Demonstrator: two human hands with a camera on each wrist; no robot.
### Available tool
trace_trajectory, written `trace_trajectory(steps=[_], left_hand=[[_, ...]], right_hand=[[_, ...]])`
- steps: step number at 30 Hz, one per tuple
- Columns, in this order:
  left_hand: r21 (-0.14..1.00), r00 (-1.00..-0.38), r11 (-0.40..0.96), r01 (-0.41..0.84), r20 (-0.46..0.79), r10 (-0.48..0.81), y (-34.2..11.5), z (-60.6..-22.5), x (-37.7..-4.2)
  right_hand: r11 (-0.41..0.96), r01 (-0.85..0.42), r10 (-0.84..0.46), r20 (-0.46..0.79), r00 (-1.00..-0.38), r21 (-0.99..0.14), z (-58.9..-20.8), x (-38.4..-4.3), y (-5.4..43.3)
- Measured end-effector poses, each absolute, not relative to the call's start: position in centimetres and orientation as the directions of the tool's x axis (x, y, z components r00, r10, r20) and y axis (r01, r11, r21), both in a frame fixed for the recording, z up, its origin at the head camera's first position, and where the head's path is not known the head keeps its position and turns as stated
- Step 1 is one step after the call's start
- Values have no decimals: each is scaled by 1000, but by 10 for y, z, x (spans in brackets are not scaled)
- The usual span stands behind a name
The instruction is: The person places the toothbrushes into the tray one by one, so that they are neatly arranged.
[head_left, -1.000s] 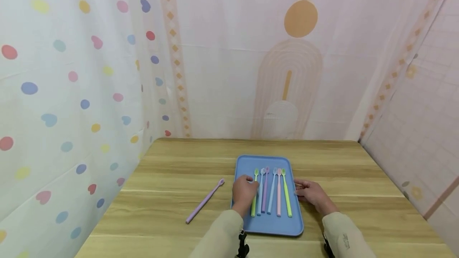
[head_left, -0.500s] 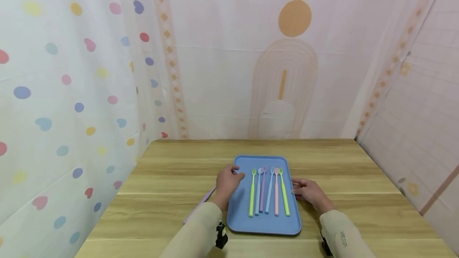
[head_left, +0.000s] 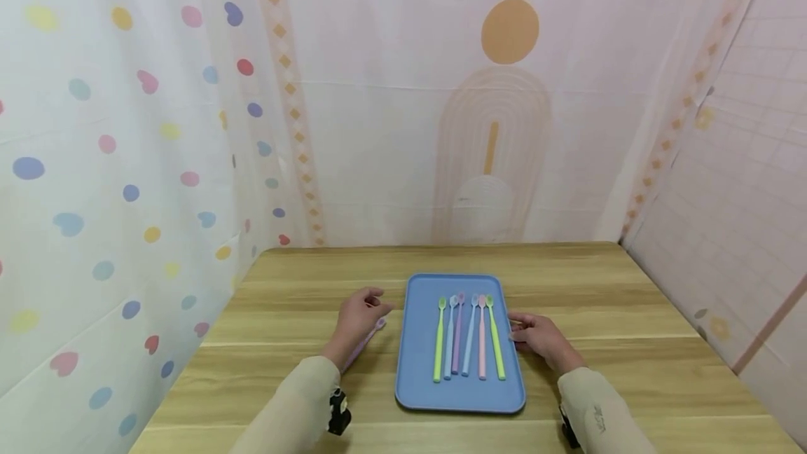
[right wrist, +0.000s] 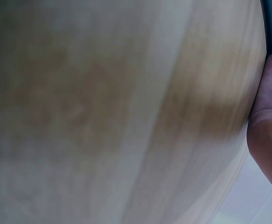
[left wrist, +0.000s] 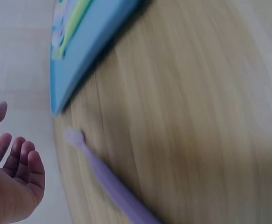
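A blue tray (head_left: 416, 387) lies on the table, with several toothbrushes (head_left: 457, 335) side by side on it in green, blue, purple and pink. To the tray's left rests one more toothbrush (left wrist: 110, 182), purple, its handle partly hidden by my left arm in the head view. My left hand (head_left: 359, 317) hovers above that purple toothbrush, fingers loosely bent and holding nothing. At the tray's right edge, my right hand (head_left: 541, 340) touches the rim with its fingers extended; part of those fingers is cut off in the right wrist view.
The wooden table (head_left: 605, 286) carries the tray near its middle. Patterned curtains (head_left: 378, 146) hang behind the table and along its left side, and another covering (head_left: 744, 230) hangs on the right.
My left hand has moved left, from over the tray's left side to above the loose purple toothbrush. My right hand has stayed at the tray's right edge while the head view shifted slightly.
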State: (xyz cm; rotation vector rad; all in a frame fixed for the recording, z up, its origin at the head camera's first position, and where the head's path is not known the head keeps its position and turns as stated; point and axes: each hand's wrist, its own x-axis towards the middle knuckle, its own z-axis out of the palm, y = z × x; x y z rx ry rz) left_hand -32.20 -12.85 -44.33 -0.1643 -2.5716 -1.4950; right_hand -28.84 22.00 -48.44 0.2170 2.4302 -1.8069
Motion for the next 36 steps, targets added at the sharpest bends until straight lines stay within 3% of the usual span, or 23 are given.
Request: trace_trajectory(steps=[7,17,36], left_hand=[[809,-984,563,171,166,60,-164,-445,-322],[817,-992,562,127,91,92,-197,-448,-316],[853,-987,520,44,-44,157,-208,-464,-294]], right_hand=[[292,185,51,-177,-983,-938,-484,-290,219],[284,184,52,-176,-983,-941,-483,-289,218],[281,181,38,-177,-983,-943,-481,-286,219]])
